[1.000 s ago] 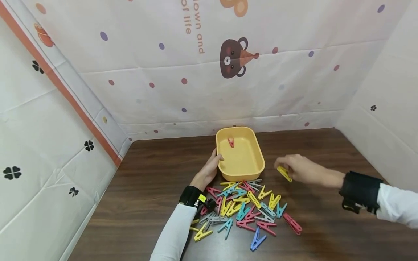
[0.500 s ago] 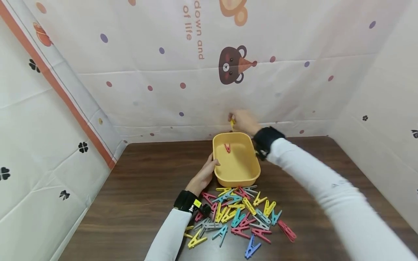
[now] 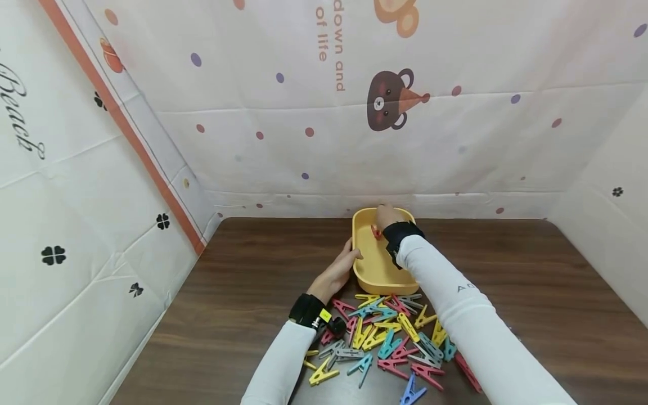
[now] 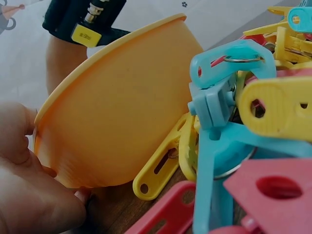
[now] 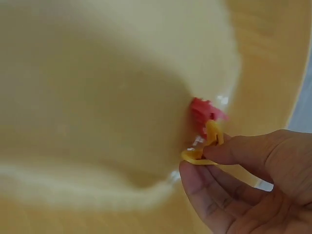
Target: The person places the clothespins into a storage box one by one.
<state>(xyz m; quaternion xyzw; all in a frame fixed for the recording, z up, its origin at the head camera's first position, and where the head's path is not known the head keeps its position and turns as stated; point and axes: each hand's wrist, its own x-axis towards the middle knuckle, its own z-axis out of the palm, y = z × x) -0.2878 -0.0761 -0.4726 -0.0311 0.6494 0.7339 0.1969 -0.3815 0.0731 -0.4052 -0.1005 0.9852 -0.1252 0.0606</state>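
Observation:
My left hand (image 3: pixel 336 274) grips the left rim of a yellow plastic basin (image 3: pixel 373 273), thumb over the edge; the left wrist view shows the fingers against its outer wall. Inside the basin's far end, my right hand (image 3: pixel 388 216) pinches a yellow clothespin (image 5: pixel 212 136) between thumb and fingers, as the right wrist view shows. A red clothespin (image 5: pixel 204 115) lies in the basin right beside it. The head view hides the yellow clothespin behind the hand. In front of the basin spreads a pile of clothespins (image 3: pixel 388 343) in yellow, red, teal, grey and blue.
The brown wooden table (image 3: pixel 243 292) carries the basin and the pile. A printed cloth wall (image 3: pixel 283 152) stands right behind the basin, with another white cloth wall (image 3: pixel 101 315) at the left. My right sleeve (image 3: pixel 471 309) passes over the pile's right side.
My right hand carried the yellow clothespin from right of the basin, up past its far rim, then down inside it. The left hand keeps its hold; the head view has shifted slightly.

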